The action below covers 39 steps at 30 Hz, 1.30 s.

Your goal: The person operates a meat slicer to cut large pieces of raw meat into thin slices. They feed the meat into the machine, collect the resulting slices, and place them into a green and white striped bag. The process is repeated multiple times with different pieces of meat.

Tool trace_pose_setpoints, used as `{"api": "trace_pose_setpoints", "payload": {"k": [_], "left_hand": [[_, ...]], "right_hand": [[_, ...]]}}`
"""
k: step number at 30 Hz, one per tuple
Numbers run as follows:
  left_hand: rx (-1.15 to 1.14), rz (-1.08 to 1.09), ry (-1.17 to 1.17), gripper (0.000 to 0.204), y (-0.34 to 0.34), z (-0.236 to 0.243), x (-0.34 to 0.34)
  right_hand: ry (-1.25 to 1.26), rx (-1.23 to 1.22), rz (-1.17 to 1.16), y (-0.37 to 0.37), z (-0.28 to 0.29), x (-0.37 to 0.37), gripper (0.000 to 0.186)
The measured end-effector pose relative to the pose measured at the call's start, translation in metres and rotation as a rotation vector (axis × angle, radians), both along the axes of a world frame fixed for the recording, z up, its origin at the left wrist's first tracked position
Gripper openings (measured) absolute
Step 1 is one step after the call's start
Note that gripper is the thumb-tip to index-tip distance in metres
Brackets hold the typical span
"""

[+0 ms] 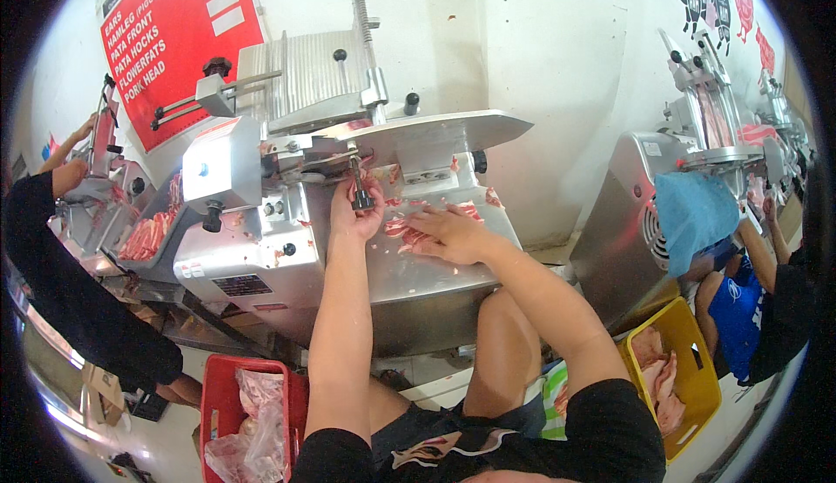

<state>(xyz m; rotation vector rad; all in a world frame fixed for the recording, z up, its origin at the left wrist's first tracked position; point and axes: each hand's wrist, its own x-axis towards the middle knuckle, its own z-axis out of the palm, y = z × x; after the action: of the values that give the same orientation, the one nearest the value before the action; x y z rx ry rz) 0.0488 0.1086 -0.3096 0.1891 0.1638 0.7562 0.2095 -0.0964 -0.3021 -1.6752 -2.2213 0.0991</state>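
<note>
My left hand (355, 215) is palm up below the blade area of a metal meat slicer (409, 287). Its fingers curl round a short metal handle with a black end (360, 194). Slightly to the right, my right hand (448, 234) lies palm down, fingers stretched out, on thin red-and-white meat slices (405, 232). These slices rest on the slicer's flat metal top, with small meat scraps scattered around them. Above both hands sits the ridged slicer carriage (318, 69), and a pointed metal plate (444, 130) juts to the right.
A red crate (209, 405) with plastic-wrapped contents stands below left, a yellow crate (697, 344) with meat pieces below right. Sliced meat fills a grey tray (178, 222) at left. A second slicer (618, 195) stands right, with a blue cloth (692, 217). People work on both sides.
</note>
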Motion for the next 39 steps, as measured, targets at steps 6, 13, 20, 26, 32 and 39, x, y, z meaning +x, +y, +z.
{"api": "trace_pose_setpoints", "payload": {"k": [6, 13, 20, 26, 32, 39], "left_hand": [[0.643, 0.132, 0.504, 0.033, -0.045, -0.014, 0.005], [1.172, 0.208, 1.029, 0.043, -0.091, 0.004, 0.019], [1.412, 0.38, 1.504, 0.037, -0.058, 0.012, -0.01], [0.184, 0.276, 0.187, 0.015, -0.014, 0.03, 0.017], [0.136, 0.167, 0.161, 0.014, 0.005, 0.02, 0.024], [0.146, 0.165, 0.12, 0.012, -0.002, -0.012, 0.004]], "right_hand": [[0.919, 0.168, -0.084, 0.026, -0.03, 0.031, 0.055], [0.774, 0.293, -0.297, 0.014, -0.002, 0.023, 0.042], [-0.12, 0.388, -0.369, -0.002, -0.013, 0.025, 0.053], [-0.129, 0.079, -0.138, 0.004, -0.024, 0.005, 0.063], [-0.13, 0.075, -0.127, 0.005, -0.023, 0.007, 0.064], [0.059, 0.083, -0.099, 0.005, -0.015, 0.01, 0.062]]}}
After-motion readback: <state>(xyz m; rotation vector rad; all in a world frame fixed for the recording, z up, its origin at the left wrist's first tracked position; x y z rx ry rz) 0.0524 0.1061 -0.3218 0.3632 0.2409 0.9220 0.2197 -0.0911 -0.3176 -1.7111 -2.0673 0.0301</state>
